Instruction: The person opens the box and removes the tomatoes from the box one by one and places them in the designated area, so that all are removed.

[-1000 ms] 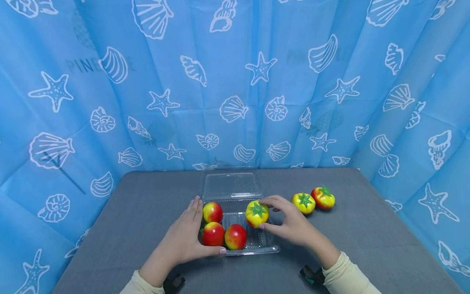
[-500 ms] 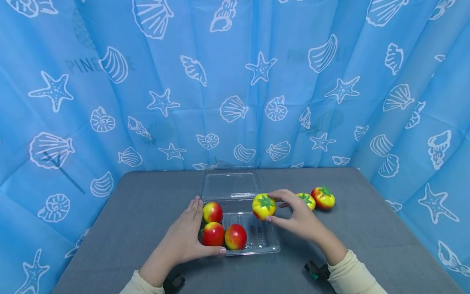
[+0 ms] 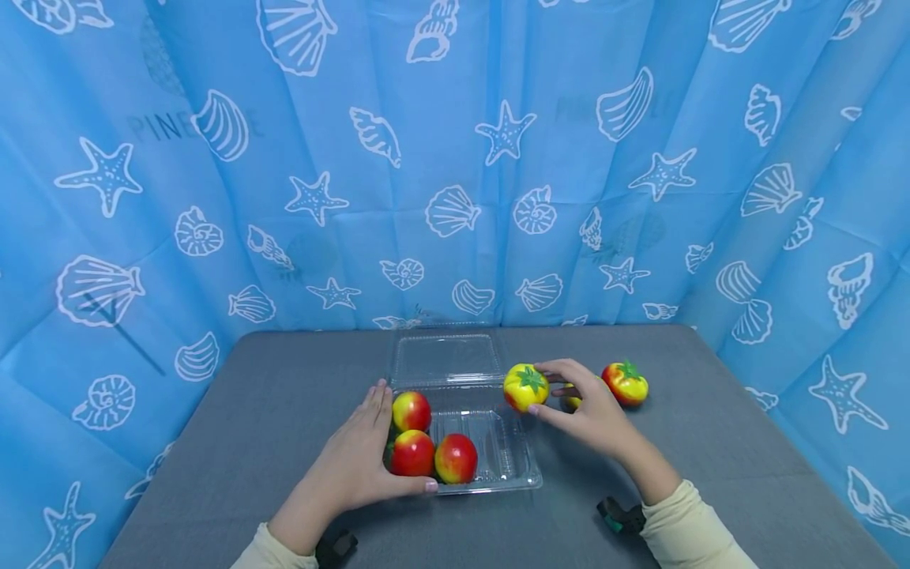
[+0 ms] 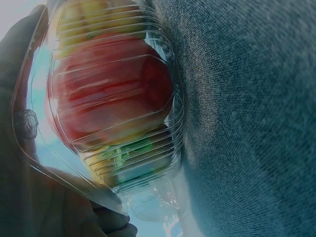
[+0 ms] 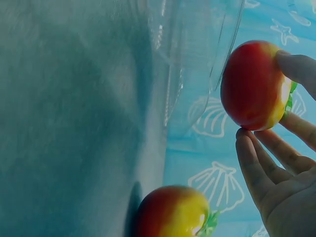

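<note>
A clear plastic clamshell box [image 3: 490, 487] lies on the table with its lid [image 3: 448, 359] folded back. Three red-and-yellow toy tomatoes [image 3: 456, 458] sit in its left part. Along the box's left side and front corner rests my left hand [image 3: 351, 462], fingers straight and thumb stretched out on the front rim. My right hand [image 3: 597, 411] pinches another toy tomato [image 3: 526, 388] between thumb and fingertips, above the box's right edge. In the right wrist view, that held tomato [image 5: 252, 86] is off the table, its green calyx facing the palm.
Right of the box, one toy tomato [image 3: 626, 385] lies on the grey table [image 3: 711, 458]; a second one [image 3: 571, 401] is mostly hidden behind my right hand. A blue shell-patterned curtain [image 3: 455, 237] hangs behind the table.
My right hand has carried the toy tomato from over the box's right part to the right and away from me, now partly covering a loose tomato. The left hand has stayed put.
</note>
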`<state>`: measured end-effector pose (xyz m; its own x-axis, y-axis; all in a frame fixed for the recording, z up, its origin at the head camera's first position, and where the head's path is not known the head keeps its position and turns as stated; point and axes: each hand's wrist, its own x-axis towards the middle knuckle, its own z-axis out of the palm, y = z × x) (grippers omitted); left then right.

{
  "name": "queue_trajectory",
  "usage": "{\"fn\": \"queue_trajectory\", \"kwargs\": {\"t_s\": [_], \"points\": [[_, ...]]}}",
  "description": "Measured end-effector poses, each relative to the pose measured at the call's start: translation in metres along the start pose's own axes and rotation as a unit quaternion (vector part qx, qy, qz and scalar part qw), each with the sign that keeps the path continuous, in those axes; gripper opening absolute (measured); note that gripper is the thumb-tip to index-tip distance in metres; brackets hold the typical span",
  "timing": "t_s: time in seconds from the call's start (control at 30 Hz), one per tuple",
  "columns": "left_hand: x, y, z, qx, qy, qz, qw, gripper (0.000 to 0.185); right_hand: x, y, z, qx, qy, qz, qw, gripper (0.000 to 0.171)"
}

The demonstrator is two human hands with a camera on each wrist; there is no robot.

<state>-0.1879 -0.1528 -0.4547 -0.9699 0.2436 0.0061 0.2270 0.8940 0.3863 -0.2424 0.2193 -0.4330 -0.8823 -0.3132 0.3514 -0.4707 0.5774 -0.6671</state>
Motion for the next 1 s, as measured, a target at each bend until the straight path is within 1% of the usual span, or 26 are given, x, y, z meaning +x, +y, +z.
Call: {"fn": "queue_trajectory", "kwargs": {"t_s": [0.33,0.6,0.83,1.0], "points": [[0.0,-0.001,-0.001,-0.001,-0.004,-0.002,1.0,0.143,0.002,0.014,-0.004,-0.02,0.006,0.014,1.0,0.058],[0.0,-0.002,-0.004,-0.006,-0.008,-0.009,0.9999,0.142,0.002,0.018,-0.005,-0.017,-0.002,0.029,0.999,0.059],[0.001,-0.004,-0.006,-0.002,-0.007,-0.01,0.9999,0.143,0.002,0.023,-0.003,0.011,-0.021,0.043,0.999,0.059],[0.001,-0.004,-0.006,0.001,-0.008,-0.009,0.9999,0.144,0.002,0.024,-0.002,-0.003,-0.036,0.053,0.998,0.059]]}}
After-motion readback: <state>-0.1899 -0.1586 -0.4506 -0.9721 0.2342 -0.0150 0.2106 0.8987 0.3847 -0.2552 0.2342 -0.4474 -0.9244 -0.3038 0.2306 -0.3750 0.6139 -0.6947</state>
